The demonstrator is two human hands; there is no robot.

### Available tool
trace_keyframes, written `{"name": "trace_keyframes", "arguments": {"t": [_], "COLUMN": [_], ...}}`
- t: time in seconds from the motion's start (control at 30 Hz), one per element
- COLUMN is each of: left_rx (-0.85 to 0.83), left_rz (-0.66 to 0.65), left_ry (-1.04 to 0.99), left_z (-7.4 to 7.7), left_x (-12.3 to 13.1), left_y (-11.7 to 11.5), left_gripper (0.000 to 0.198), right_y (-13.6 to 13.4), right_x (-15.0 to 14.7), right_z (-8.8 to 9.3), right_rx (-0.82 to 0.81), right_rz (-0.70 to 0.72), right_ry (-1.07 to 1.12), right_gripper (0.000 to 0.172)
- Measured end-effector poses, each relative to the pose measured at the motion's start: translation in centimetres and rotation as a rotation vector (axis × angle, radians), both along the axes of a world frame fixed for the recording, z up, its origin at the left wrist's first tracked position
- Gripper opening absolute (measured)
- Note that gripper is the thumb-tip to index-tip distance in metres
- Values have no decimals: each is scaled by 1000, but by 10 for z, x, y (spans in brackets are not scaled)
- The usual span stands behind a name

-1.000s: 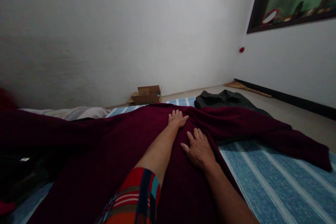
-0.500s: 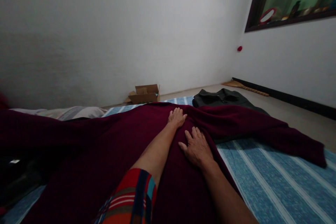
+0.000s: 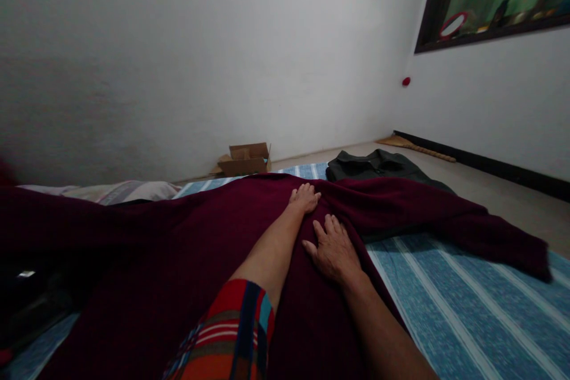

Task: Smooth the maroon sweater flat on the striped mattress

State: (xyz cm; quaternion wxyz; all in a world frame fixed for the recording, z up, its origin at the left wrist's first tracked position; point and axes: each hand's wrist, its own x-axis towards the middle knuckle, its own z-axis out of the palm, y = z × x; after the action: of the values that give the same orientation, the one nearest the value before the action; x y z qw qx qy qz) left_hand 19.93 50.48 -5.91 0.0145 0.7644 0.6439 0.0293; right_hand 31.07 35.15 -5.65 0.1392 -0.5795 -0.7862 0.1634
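A dark maroon long-sleeved top (image 3: 214,237) lies spread out, one sleeve stretching left and the other right across a blue-and-white striped sheet (image 3: 445,303). My left hand (image 3: 305,198) rests on the top near its right shoulder, palm down with fingers extended. Lower and a little to the right, my right hand (image 3: 333,248) lies flat on the same cloth, fingers spread, close to the garment's right side edge. Neither hand grasps anything.
A dark folded garment (image 3: 378,165) lies beyond the right sleeve. By the wall stands an open cardboard box (image 3: 247,159). A broom (image 3: 414,146) lies on the floor at the right, and striped bedding (image 3: 138,190) sits at the left. Dark items (image 3: 35,297) lie at lower left.
My left hand has slid slightly to the right over the maroon top. My right hand stays in place on the cloth.
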Motion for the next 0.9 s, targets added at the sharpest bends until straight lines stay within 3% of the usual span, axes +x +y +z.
{"name": "trace_keyframes", "arguments": {"t": [0.33, 0.6, 0.7, 0.8, 0.9], "left_rx": [40, -29, -37, -49, -79], "left_rz": [-19, 17, 14, -7, -42], "left_ry": [33, 10, 7, 10, 15], "left_z": [14, 1, 3, 14, 26], "left_x": [3, 8, 10, 12, 12], "left_y": [-21, -21, -24, -39, -68], "left_gripper": [43, 53, 52, 49, 46], "right_y": [0, 2, 2, 2, 1], "right_x": [0, 1, 3, 5, 7], "right_z": [-1, -4, -6, -6, -7], "right_rx": [10, 34, 54, 72, 78], "right_rz": [1, 12, 16, 22, 23], "right_ry": [10, -6, -30, -52, -70], "right_gripper": [68, 67, 67, 67, 68]}}
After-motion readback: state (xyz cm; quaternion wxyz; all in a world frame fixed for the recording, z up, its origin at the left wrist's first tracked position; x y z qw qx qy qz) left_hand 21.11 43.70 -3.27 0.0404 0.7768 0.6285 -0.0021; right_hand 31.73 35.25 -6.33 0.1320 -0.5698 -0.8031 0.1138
